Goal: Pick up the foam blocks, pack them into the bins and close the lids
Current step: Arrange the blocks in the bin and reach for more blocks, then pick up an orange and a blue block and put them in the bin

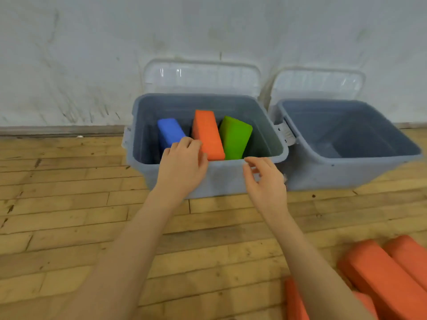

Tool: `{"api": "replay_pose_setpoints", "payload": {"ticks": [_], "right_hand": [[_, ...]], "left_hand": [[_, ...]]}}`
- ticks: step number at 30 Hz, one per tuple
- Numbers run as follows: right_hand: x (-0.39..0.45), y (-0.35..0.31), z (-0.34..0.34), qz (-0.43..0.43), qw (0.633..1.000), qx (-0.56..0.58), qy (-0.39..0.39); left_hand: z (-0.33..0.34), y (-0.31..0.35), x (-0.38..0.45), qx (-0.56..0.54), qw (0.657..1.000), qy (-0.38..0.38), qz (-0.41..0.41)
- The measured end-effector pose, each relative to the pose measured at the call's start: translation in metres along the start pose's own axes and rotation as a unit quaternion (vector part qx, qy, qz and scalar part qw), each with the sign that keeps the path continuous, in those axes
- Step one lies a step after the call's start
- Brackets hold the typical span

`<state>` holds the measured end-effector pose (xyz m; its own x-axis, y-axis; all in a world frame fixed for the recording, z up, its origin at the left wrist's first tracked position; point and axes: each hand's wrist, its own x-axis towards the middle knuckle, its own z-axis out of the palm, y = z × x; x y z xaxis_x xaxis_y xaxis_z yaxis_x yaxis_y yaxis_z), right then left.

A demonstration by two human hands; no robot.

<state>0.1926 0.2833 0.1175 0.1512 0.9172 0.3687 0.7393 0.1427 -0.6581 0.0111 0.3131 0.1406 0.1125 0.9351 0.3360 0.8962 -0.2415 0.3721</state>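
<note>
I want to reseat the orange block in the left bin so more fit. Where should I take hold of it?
Grip the orange block across its narrow thickness near the raised near end, coming from above. It stands on edge, leaning, with the green block tight on one side, so only its top edge is free.

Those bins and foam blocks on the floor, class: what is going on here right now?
A person is packing foam blocks into two grey bins against the wall. The left bin holds a blue block, an orange block and a green block, all standing tilted. The left hand reaches over its front rim at the blocks; the right hand hovers near the rim, holding nothing. The right bin shows no blocks. Both lids stand open, and more orange blocks wait on the floor.
</note>
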Motion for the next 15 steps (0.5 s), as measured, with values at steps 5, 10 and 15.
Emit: {"api": "replay_pose_setpoints", "payload": {"ticks": [5, 10, 15], "right_hand": [[-0.092, -0.02, -0.032, 0.027, 0.999, -0.025, 0.023], [-0.163, -0.02, -0.07, 0.07, 0.995, -0.055, 0.044], [-0.211, 0.03, -0.099, 0.124, 0.988, -0.08, 0.052]], "left_hand": [[-0.023, 0.012, -0.074, -0.051, 0.995, 0.007, 0.081], [-0.029, 0.039, -0.139, -0.077, 0.987, -0.046, 0.13], [0.011, 0.081, -0.184, -0.062, 0.978, -0.122, 0.155]]}}
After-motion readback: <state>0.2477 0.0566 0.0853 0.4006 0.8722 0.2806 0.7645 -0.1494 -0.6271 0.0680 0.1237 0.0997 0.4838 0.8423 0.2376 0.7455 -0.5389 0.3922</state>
